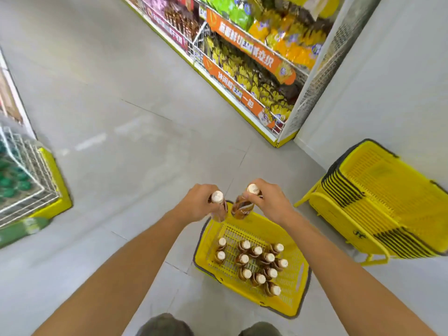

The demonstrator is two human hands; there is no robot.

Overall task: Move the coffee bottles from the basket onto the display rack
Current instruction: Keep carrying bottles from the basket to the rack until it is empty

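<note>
A yellow basket (294, 297) stands on the grey floor in front of me with several brown coffee bottles (255, 264) upright inside, white caps up. Above its far rim, my left hand (197, 202) grips one coffee bottle (219, 209) by the neck. My right hand (269, 201) holds a second coffee bottle (242, 207), tilted, also near the cap. The two held bottles hang close together, clear of the basket. A wire display rack (29, 180) on a yellow base stands at the left, with green-capped bottles in it.
A stack of yellow baskets (378, 200) leans against the white wall at the right. A snack shelf (244, 66) with orange signs runs along the far right. A green bottle (21, 230) lies on the floor beside the wire rack.
</note>
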